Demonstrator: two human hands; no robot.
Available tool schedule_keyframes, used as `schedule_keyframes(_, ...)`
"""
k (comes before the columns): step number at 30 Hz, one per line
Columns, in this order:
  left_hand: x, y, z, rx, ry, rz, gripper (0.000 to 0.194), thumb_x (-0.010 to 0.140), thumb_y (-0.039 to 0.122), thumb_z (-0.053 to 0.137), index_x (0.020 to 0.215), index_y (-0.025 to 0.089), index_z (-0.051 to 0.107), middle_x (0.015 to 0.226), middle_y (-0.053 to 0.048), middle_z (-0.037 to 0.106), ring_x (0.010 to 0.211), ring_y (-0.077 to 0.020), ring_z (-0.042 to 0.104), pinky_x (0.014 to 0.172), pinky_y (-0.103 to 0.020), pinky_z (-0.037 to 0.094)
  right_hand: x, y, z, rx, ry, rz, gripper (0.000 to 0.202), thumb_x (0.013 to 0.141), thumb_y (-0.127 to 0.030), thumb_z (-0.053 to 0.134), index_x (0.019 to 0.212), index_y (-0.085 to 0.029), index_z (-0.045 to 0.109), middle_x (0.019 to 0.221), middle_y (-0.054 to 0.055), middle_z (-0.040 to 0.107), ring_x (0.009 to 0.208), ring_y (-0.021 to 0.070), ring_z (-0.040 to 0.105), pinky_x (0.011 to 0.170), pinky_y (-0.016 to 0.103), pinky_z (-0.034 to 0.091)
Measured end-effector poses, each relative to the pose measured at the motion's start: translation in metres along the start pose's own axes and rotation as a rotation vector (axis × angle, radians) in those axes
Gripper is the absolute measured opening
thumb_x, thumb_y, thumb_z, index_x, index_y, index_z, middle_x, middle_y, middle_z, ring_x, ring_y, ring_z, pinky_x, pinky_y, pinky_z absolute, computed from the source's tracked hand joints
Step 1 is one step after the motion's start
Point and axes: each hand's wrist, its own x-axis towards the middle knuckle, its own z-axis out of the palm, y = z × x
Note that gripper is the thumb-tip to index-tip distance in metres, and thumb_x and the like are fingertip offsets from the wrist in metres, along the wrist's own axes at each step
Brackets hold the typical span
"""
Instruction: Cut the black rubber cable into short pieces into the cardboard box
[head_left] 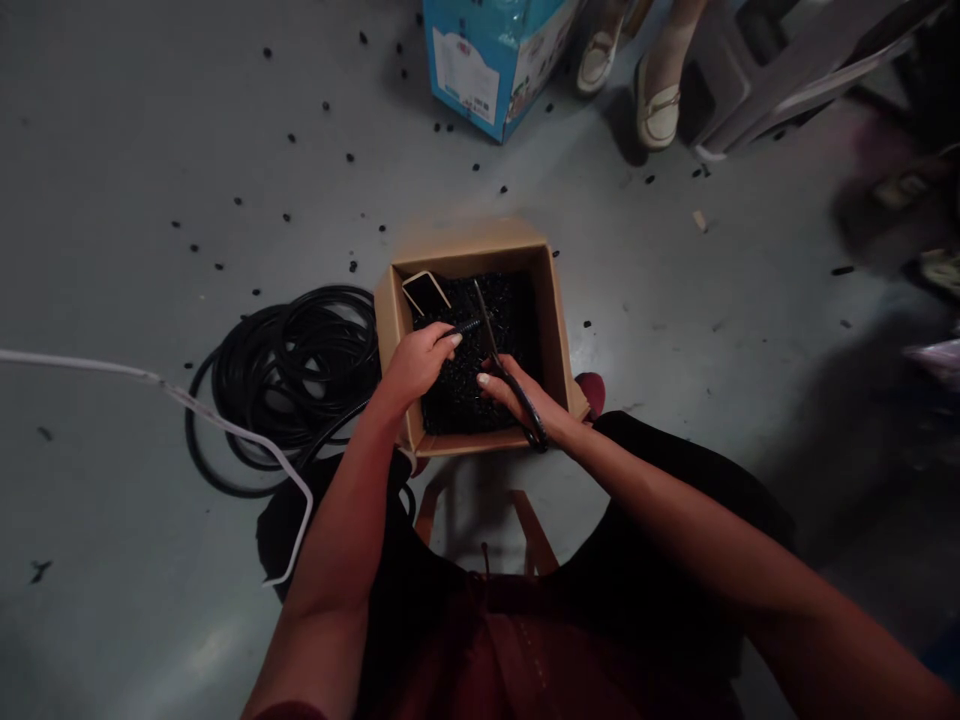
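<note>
Over an open cardboard box [556, 330], my left hand [421, 358] grips a black ribbed tube [466, 327] close to its end. My right hand [517, 388] holds a pair of scissors [489, 330], its blades pointing away from me and beside the tube's tip. Whether the blades touch the tube I cannot tell. Many small black cut pieces [465, 390] fill the box's bottom. A dark rectangular thing with a pale rim [426, 294] lies at the box's far left corner. Black tubing lies in a big coil [289, 350] left of the box.
Small black pieces are scattered over the grey floor [135, 330]. A blue carton [469, 65] stands ahead, beside another person's shoes [660, 115] and a grey plastic stool [739, 80]. A white cable [217, 415] crosses at left. Wooden legs [534, 535] show below the box.
</note>
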Motion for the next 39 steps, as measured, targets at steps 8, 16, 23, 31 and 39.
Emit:
schedule_keyframes(8, 0.0002, -0.0038, 0.0004, -0.003, 0.019, -0.003, 0.028, 0.092, 0.035, 0.046, 0.093, 0.018, 0.068, 0.081, -0.004, 0.070, 0.078, -0.0184, 0.061, 0.076, -0.031, 0.046, -0.0022, -0.0025, -0.0015, 0.047, -0.026, -0.005, 0.040, 0.089, -0.056, 0.057, 0.112, -0.023, 0.053, 0.105, 0.006, 0.062, 0.097, 0.0224, 0.061, 0.088, 0.039, 0.051)
schedule_keyframes(16, -0.0007, -0.0025, 0.0004, 0.007, 0.017, 0.004, 0.028, 0.092, 0.034, 0.046, 0.094, 0.017, 0.069, 0.083, -0.004, 0.071, 0.081, -0.0184, 0.062, 0.080, -0.031, 0.046, -0.0024, -0.0039, -0.0015, 0.041, -0.036, -0.003, 0.043, 0.088, -0.055, 0.058, 0.113, -0.021, 0.052, 0.108, 0.007, 0.062, 0.099, 0.0228, 0.062, 0.089, 0.039, 0.050)
schedule_keyframes(23, 0.0000, -0.0052, 0.0014, -0.017, 0.007, 0.005, 0.029, 0.092, 0.035, 0.046, 0.095, 0.017, 0.068, 0.083, -0.004, 0.070, 0.080, -0.0184, 0.061, 0.078, -0.031, 0.045, -0.0003, -0.0018, -0.0009, 0.051, -0.033, 0.001, 0.042, 0.089, -0.056, 0.055, 0.113, -0.021, 0.051, 0.105, 0.008, 0.062, 0.098, 0.0231, 0.062, 0.088, 0.040, 0.051)
schedule_keyframes(31, 0.0016, -0.0075, 0.0028, -0.030, 0.021, 0.011, 0.028, 0.092, 0.036, 0.047, 0.092, 0.017, 0.068, 0.081, -0.003, 0.069, 0.078, -0.0180, 0.061, 0.076, -0.031, 0.044, -0.0006, -0.0023, -0.0029, -0.017, -0.053, -0.003, 0.049, 0.089, -0.060, 0.053, 0.116, -0.020, 0.049, 0.111, 0.010, 0.061, 0.102, 0.0249, 0.062, 0.091, 0.042, 0.049)
schedule_keyframes(39, 0.0016, -0.0067, 0.0026, -0.024, 0.005, 0.012, 0.028, 0.091, 0.034, 0.047, 0.094, 0.016, 0.068, 0.082, -0.004, 0.069, 0.078, -0.0181, 0.060, 0.077, -0.031, 0.043, -0.0005, -0.0024, -0.0023, -0.020, -0.044, 0.003, 0.052, 0.088, -0.061, 0.053, 0.118, -0.019, 0.050, 0.111, 0.010, 0.061, 0.101, 0.0247, 0.061, 0.090, 0.041, 0.049)
